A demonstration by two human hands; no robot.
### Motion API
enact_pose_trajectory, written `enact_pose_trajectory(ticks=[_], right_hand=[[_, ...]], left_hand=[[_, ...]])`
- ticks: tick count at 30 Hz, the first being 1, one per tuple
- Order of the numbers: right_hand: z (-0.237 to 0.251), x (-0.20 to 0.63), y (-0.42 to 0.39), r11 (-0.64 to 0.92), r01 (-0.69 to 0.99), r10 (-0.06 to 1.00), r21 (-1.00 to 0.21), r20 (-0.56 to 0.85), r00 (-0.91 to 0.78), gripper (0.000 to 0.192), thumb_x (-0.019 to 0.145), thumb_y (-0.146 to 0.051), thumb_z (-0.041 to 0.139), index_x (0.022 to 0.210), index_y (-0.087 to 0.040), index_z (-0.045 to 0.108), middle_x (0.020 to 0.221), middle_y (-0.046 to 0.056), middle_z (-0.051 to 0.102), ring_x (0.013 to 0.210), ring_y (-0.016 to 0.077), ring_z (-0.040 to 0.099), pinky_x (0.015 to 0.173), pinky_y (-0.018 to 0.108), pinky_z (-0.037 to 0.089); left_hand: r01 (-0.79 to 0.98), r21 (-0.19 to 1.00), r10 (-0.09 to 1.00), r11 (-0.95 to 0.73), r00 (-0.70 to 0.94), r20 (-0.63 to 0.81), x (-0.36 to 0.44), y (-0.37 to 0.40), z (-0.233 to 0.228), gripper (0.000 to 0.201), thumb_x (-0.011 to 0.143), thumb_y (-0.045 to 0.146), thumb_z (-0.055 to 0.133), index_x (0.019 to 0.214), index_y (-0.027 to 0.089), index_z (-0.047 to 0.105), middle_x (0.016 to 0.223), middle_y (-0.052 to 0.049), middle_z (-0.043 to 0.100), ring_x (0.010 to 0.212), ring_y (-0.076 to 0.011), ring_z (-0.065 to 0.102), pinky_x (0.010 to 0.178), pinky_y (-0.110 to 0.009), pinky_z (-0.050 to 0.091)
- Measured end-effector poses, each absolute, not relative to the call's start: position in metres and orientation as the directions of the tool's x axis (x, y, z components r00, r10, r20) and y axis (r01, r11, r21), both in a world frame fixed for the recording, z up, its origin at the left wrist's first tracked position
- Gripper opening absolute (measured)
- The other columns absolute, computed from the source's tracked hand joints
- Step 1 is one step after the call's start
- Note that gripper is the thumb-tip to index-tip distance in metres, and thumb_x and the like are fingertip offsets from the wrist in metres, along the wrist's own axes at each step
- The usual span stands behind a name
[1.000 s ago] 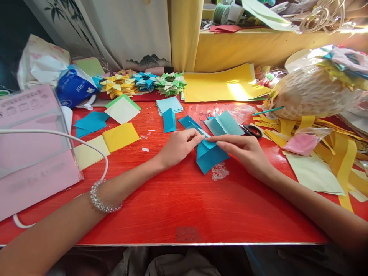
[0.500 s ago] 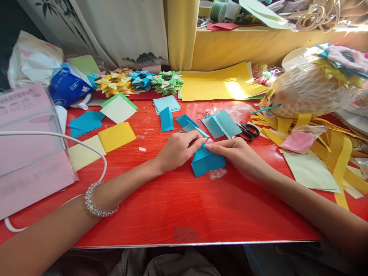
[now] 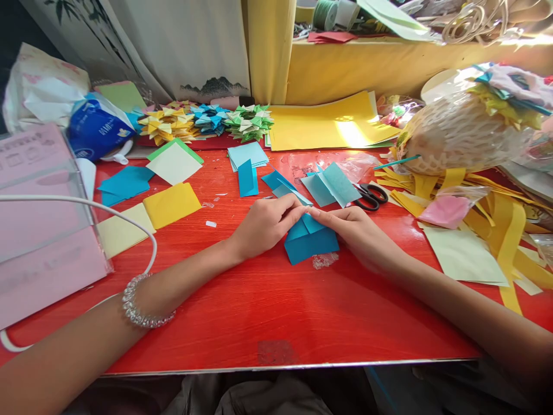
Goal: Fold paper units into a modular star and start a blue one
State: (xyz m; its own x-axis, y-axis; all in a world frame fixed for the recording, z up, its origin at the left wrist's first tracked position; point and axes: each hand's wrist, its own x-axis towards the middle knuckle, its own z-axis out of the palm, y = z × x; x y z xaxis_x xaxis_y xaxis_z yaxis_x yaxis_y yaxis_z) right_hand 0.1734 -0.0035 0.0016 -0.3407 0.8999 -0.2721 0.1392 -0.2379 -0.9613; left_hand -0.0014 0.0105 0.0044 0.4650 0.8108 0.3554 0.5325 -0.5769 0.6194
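Observation:
A blue sheet of folded paper (image 3: 311, 243) lies on the red table, its far edge pinched by both hands. My left hand (image 3: 271, 226) is closed, thumb and forefinger on the paper's upper left corner. From the other side my right hand (image 3: 355, 226) grips the same edge, its fingertips meeting those of the left. The pinched part of the paper is hidden under the fingers. Just beyond the hands lie more folded blue papers (image 3: 332, 185) and a blue strip (image 3: 247, 178), with black-handled scissors (image 3: 372, 196) at their right.
Yellow paper (image 3: 171, 206) and dark blue paper (image 3: 125, 183) lie at left, near a pink box (image 3: 43, 230) and white cable (image 3: 149, 230). Folded paper stars (image 3: 168, 124) line the back. Yellow strips (image 3: 505, 230) and a netted, wrapped object (image 3: 466, 135) fill the right.
The fingertips of both hands have drawn together along the far edge of the blue paper. The whole view has shifted slightly.

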Motion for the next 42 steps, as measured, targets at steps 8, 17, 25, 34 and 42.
enact_pose_trajectory(ticks=[8, 17, 25, 34, 42], right_hand=[[0.004, 0.173, -0.004, -0.315, 0.048, 0.857, -0.948, -0.306, -0.414, 0.029, 0.071, -0.042, 0.063, 0.063, -0.015, 0.066, 0.066, 0.004, 0.064, 0.056, 0.0125, 0.055, 0.051, 0.024, 0.043], [0.004, 0.172, -0.007, -0.28, 0.053, 0.878, -0.959, -0.278, -0.39, 0.029, 0.071, -0.042, 0.064, 0.075, -0.015, 0.071, 0.066, 0.004, 0.064, 0.058, 0.014, 0.056, 0.049, 0.024, 0.042], [0.006, 0.171, -0.007, -0.157, 0.133, 0.91, -0.979, -0.196, -0.365, 0.032, 0.071, -0.044, 0.062, 0.067, -0.012, 0.067, 0.061, 0.002, 0.058, 0.051, 0.0093, 0.046, 0.044, 0.022, 0.034], [-0.002, 0.173, 0.0, -0.009, 0.053, 0.974, -0.999, -0.021, -0.226, 0.027, 0.076, -0.042, 0.057, 0.071, -0.018, 0.066, 0.069, 0.001, 0.061, 0.065, 0.014, 0.053, 0.06, 0.024, 0.042], [-0.005, 0.174, 0.003, 0.025, -0.014, 0.994, -1.0, 0.027, -0.11, 0.027, 0.073, -0.041, 0.061, 0.083, -0.017, 0.06, 0.072, 0.001, 0.059, 0.06, 0.0115, 0.052, 0.054, 0.023, 0.042]], left_hand=[[0.53, 0.596, 0.796, -0.603, 0.453, 0.402, 0.0, 0.006, 0.004, 0.018, 0.086, 0.025, 0.043, 0.072, 0.016, 0.05, 0.06, 0.004, 0.051, 0.051, -0.0065, 0.043, 0.051, -0.018, 0.032], [0.525, 0.576, 0.779, -0.626, 0.443, 0.444, 0.0, 0.006, 0.003, 0.019, 0.086, 0.027, 0.044, 0.07, 0.017, 0.048, 0.057, 0.005, 0.05, 0.049, -0.0059, 0.043, 0.049, -0.018, 0.033], [0.514, 0.662, 0.834, -0.545, 0.408, 0.371, 0.001, 0.007, 0.006, 0.025, 0.085, 0.032, 0.045, 0.065, 0.017, 0.047, 0.054, 0.005, 0.045, 0.05, -0.0065, 0.042, 0.049, -0.019, 0.033], [0.378, 0.864, 0.933, -0.333, 0.266, 0.243, -0.001, 0.01, 0.005, 0.031, 0.086, 0.04, 0.039, 0.067, 0.018, 0.049, 0.057, 0.004, 0.048, 0.053, -0.008, 0.046, 0.053, -0.019, 0.037], [0.285, 0.906, 0.891, -0.314, 0.417, 0.177, 0.0, 0.013, 0.002, 0.021, 0.08, 0.036, 0.051, 0.072, 0.016, 0.054, 0.063, 0.002, 0.055, 0.059, -0.0086, 0.051, 0.057, -0.02, 0.039]])
